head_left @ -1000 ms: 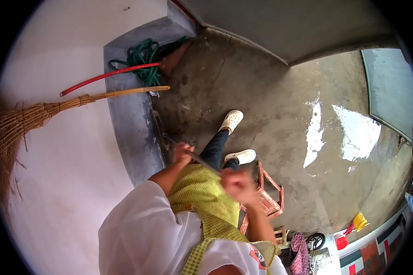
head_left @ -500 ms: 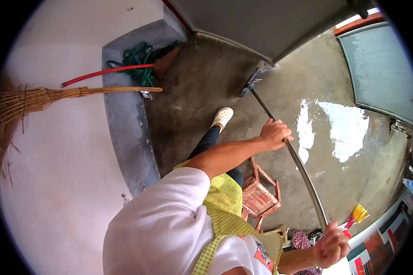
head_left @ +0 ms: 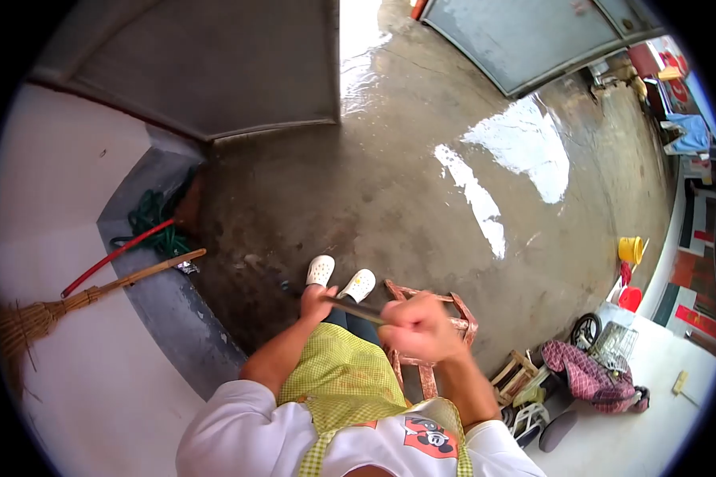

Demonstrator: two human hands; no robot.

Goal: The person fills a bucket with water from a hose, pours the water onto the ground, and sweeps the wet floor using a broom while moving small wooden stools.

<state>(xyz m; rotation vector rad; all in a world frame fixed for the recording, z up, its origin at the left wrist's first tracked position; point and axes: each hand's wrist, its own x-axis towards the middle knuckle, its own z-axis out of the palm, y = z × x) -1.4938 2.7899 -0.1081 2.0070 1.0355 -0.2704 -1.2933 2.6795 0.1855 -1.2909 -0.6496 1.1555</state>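
Note:
My left hand point(head_left: 317, 303) is closed round the metal pole point(head_left: 356, 310) of a long-handled floor brush, in front of my apron. Higher on the same pole, near its end, my right hand point(head_left: 420, 324) is closed and slightly blurred by motion. The pole runs across my body and looks foreshortened. Beyond my left hand its far end is hard to make out against the dark floor, and the brush head does not show clearly. Below my hands are my white clogs point(head_left: 320, 270) and a worn red wooden stool point(head_left: 463, 318).
Water shines on the wet concrete floor point(head_left: 525, 151). A metal door point(head_left: 215, 71) stands at upper left. By the left wall are a straw broom point(head_left: 95, 296), a red pipe point(head_left: 111, 256) and a green hose point(head_left: 147, 215). A yellow bucket point(head_left: 630, 250) stands at right.
Both hands have drawn the brush back from near the door's corner toward my body. My feet are now side by side, and the view has turned right.

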